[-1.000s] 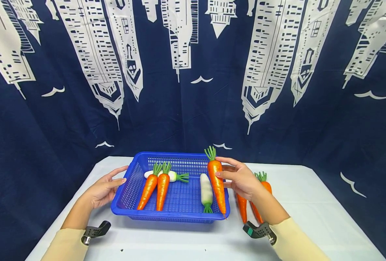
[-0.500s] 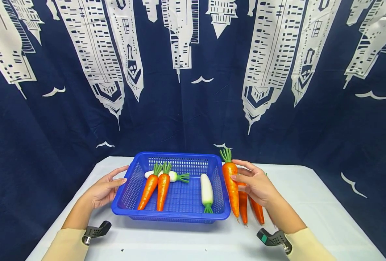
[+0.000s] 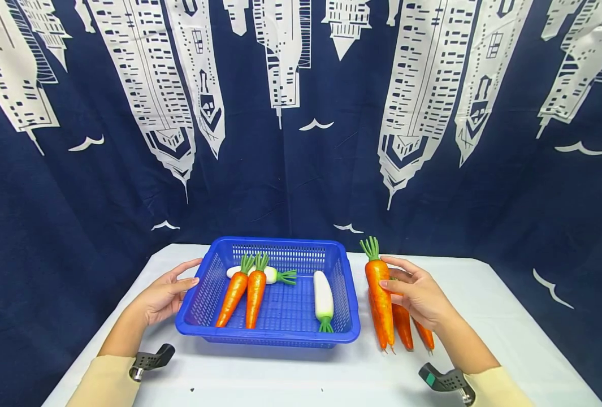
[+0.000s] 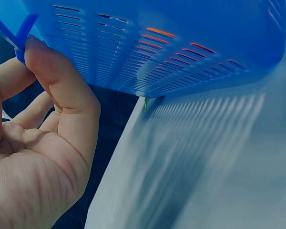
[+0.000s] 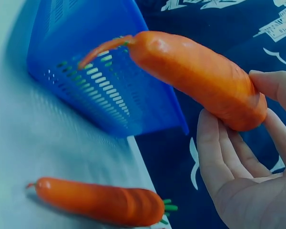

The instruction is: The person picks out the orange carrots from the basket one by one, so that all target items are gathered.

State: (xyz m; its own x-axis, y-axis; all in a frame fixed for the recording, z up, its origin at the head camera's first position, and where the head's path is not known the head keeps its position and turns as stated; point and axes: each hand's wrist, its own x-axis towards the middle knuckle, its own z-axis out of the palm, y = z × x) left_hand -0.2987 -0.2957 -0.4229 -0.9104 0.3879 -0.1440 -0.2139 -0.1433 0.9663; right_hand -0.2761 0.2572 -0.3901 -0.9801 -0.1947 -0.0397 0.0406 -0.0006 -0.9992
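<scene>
A: ok what's each hand doing?

B: Right hand [image 3: 418, 291] is pinching a carrot [image 3: 380, 294] near its leafy far end, held up right of the basket [image 3: 270, 334], over the loose carrots [image 3: 402, 328]. Left hand [image 3: 165, 294] is pinching the basket's left rim.

A: any tips?

B: I'd go light on the grip, lower it level and pick a gap, so nothing rolls.
</scene>
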